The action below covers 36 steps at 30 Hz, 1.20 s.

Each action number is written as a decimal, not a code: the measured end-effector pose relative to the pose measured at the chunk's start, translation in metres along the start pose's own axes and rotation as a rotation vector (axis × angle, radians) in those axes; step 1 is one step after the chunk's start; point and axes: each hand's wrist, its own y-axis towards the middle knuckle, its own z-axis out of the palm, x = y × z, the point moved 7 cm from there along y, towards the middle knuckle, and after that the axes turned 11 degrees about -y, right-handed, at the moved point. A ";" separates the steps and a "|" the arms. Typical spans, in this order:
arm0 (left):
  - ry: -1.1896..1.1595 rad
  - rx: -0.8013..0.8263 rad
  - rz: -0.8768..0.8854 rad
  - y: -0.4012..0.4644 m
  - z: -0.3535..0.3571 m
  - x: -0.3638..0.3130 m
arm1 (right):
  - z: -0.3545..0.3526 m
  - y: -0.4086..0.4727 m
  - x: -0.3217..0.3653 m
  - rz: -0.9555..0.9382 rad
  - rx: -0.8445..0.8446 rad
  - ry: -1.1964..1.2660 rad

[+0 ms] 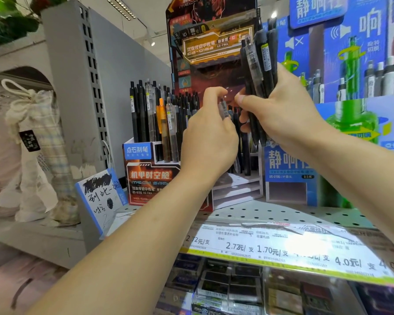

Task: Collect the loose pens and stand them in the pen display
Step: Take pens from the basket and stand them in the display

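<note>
Both forearms came up from the bottom of the view w/ bare wrists, angled up toward the shelf (271, 214), which sat below the hands w/ a strip of price labels (282, 248) along its front edge. Left hand (208, 142) was raised, back to the camera, fingers curled and pinching a clear pen (223, 109) near its upper end, just beside the right hand's thumb. Right hand (280, 110) was wrapped round a bundle of pens (258, 71), mostly black w/ a clear one or two, held upright at about mid-barrel, clicker ends sticking up above the fist, tips hanging below it. Judging by looks: pens were light, stiff plastic, smooth barrels, so prob. a bit slippery when bunched; a loose grip could let one slide out the bottom. Best hold for a single pen seemed the upper barrel, pinched, so the tip could go down first into a slot. Beyond and below the left hand stood the pen display (150, 176), orange-and-black card w/ stepped tiers; its left-hand rows already held standing pens, black ones, clear ones and one orange pen (161, 114). Tiers right behind the hands were partly hidden, so couldn't tell how full. Past the right hand stood a blue display (289, 164), touching the first one's side.
</note>
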 end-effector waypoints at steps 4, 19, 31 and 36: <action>-0.024 -0.021 0.024 0.001 -0.001 0.001 | 0.000 0.002 -0.003 0.009 0.003 0.020; 0.051 0.177 -0.113 0.007 0.014 0.010 | -0.001 0.003 -0.005 0.042 0.005 -0.028; -0.012 0.211 -0.207 0.010 0.020 0.019 | 0.000 0.005 -0.009 0.022 0.012 -0.106; -0.261 -0.037 -0.076 0.010 0.000 0.013 | 0.002 0.003 -0.007 0.021 0.039 -0.063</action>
